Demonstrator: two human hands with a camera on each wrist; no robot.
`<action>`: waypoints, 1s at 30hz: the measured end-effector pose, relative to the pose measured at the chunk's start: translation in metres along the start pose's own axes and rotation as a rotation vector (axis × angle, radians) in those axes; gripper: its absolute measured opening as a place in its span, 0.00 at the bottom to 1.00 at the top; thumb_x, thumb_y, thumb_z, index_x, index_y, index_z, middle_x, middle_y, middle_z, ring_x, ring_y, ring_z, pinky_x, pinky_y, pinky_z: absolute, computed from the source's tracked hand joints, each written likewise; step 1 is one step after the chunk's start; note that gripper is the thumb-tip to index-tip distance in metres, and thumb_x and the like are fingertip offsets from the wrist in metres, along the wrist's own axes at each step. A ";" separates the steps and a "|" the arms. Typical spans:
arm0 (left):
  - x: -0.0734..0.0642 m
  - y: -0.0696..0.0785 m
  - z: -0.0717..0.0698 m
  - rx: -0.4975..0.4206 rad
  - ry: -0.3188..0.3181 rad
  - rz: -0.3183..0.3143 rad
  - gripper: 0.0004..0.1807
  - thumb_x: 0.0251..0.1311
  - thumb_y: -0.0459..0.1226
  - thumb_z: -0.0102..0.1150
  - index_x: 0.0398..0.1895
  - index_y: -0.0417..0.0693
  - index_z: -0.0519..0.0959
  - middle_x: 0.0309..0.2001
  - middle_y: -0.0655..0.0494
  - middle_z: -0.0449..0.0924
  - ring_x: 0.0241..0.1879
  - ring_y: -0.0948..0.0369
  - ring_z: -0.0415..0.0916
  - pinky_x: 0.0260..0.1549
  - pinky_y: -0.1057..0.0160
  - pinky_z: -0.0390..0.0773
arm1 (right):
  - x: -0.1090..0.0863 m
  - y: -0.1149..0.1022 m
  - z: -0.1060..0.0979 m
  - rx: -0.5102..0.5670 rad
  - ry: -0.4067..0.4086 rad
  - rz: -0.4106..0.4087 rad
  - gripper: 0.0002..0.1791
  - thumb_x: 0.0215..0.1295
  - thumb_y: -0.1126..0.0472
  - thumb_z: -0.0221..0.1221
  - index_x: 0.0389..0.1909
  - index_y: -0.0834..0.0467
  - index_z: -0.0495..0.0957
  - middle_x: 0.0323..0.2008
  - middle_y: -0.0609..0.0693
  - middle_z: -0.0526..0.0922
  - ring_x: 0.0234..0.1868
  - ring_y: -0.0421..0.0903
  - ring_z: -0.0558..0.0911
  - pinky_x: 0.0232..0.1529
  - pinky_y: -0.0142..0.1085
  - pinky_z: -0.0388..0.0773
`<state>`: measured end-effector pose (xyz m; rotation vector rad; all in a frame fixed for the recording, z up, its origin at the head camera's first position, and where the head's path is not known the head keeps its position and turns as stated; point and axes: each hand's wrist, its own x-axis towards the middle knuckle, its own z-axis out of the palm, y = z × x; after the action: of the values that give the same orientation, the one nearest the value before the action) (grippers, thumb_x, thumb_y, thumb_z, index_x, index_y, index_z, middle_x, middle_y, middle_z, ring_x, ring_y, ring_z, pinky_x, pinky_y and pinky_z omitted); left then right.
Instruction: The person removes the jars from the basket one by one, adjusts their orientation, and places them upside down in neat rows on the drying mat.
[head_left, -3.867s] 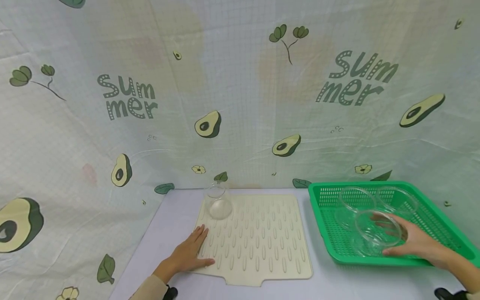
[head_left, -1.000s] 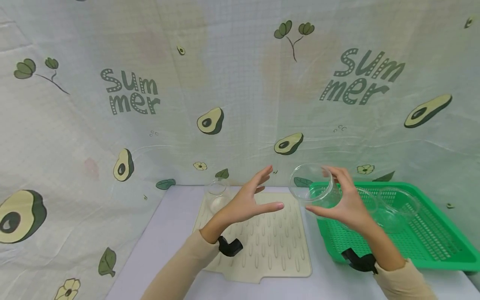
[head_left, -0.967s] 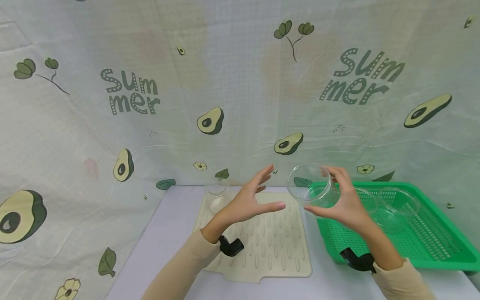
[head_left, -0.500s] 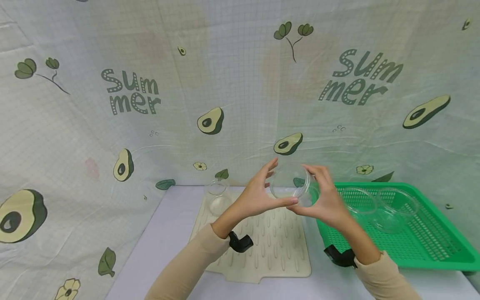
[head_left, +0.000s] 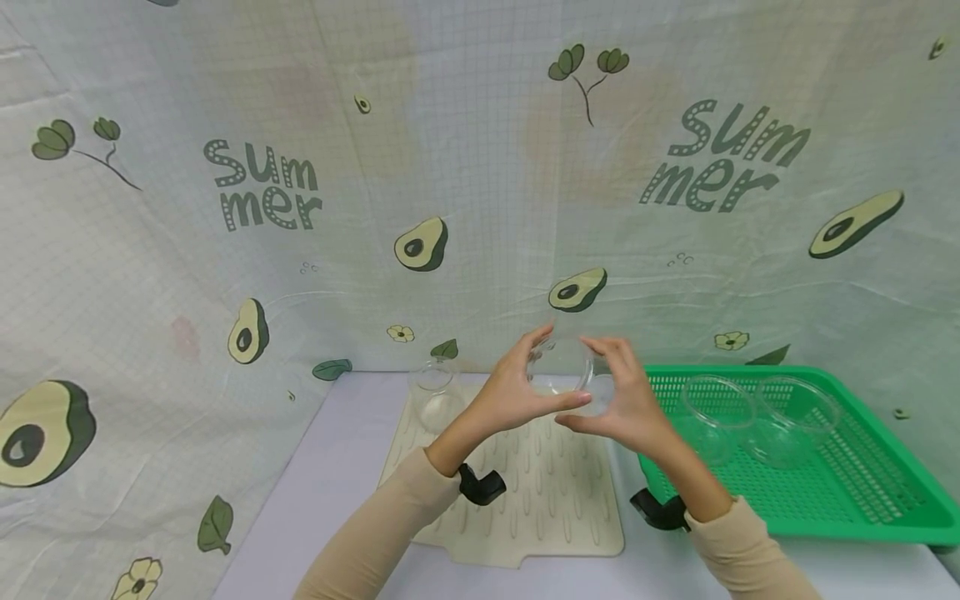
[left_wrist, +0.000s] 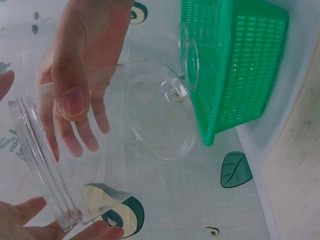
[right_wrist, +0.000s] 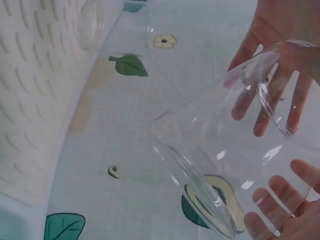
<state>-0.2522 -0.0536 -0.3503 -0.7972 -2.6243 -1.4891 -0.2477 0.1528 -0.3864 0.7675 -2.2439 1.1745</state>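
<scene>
Raised over the far part of the mat, a clear cylindrical jar (head_left: 558, 367) is held between both hands. My left hand (head_left: 512, 390) grips it from the left, thumb below and fingers above. From the right, my right hand (head_left: 628, 407) holds it with thumb and fingers spread round its wall. The left wrist view shows the jar (left_wrist: 115, 110) tipped on its side, its thick ridged rim towards the left hand's fingertips (left_wrist: 30, 207). In the right wrist view the jar (right_wrist: 220, 145) slants across, see-through, with fingers on either side.
On the cream ribbed drying mat (head_left: 525, 517) another clear jar (head_left: 438, 400) stands at the back left corner. A green basket (head_left: 847, 529) at the right holds two clear jars (head_left: 716, 412). A printed curtain (head_left: 480, 167) hangs behind the table.
My right hand took a jar from the basket and carried it left over the mat. My left hand left the mat and now grips that jar too; both have moved slightly left since.
</scene>
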 end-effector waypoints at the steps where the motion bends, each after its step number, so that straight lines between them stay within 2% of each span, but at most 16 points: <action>1: 0.000 -0.001 0.000 0.001 0.001 -0.006 0.55 0.50 0.57 0.74 0.78 0.70 0.50 0.75 0.64 0.55 0.71 0.53 0.60 0.61 0.46 0.70 | 0.000 0.001 0.001 -0.009 0.003 -0.009 0.57 0.31 0.57 0.84 0.68 0.59 0.68 0.57 0.57 0.68 0.59 0.56 0.69 0.55 0.57 0.68; 7: 0.001 -0.006 0.000 0.001 -0.004 -0.017 0.54 0.50 0.58 0.73 0.78 0.67 0.52 0.74 0.57 0.59 0.68 0.53 0.65 0.57 0.49 0.75 | 0.002 0.002 0.009 -0.052 0.003 -0.043 0.57 0.30 0.55 0.85 0.67 0.60 0.69 0.56 0.59 0.70 0.57 0.58 0.70 0.53 0.57 0.69; 14: 0.002 -0.011 0.000 0.022 -0.001 -0.001 0.50 0.51 0.57 0.73 0.76 0.63 0.57 0.72 0.57 0.62 0.66 0.52 0.67 0.56 0.51 0.76 | 0.001 0.004 0.015 -0.073 -0.002 -0.065 0.56 0.30 0.55 0.84 0.66 0.60 0.69 0.57 0.58 0.70 0.57 0.59 0.69 0.52 0.59 0.68; 18: 0.000 -0.016 0.000 -0.002 0.012 0.018 0.48 0.52 0.54 0.73 0.74 0.60 0.59 0.70 0.54 0.66 0.64 0.49 0.70 0.54 0.48 0.77 | 0.000 0.004 0.018 -0.077 -0.014 -0.070 0.56 0.31 0.54 0.84 0.67 0.60 0.69 0.57 0.58 0.69 0.57 0.59 0.69 0.53 0.61 0.66; 26: -0.003 -0.024 0.000 -0.056 0.055 0.024 0.44 0.50 0.51 0.76 0.70 0.62 0.64 0.64 0.58 0.71 0.59 0.53 0.75 0.51 0.51 0.80 | -0.001 0.001 0.019 -0.089 -0.044 -0.065 0.59 0.30 0.49 0.84 0.69 0.59 0.68 0.60 0.57 0.68 0.60 0.57 0.68 0.55 0.64 0.61; 30: -0.004 -0.026 -0.002 -0.077 0.053 0.031 0.43 0.51 0.49 0.76 0.69 0.61 0.65 0.63 0.56 0.72 0.58 0.52 0.75 0.50 0.50 0.80 | 0.000 0.001 0.017 -0.045 -0.057 -0.058 0.61 0.30 0.49 0.85 0.70 0.57 0.66 0.61 0.56 0.68 0.61 0.57 0.68 0.57 0.61 0.63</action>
<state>-0.2604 -0.0672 -0.3706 -0.7888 -2.5187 -1.5893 -0.2509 0.1388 -0.3951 0.8519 -2.2704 1.0847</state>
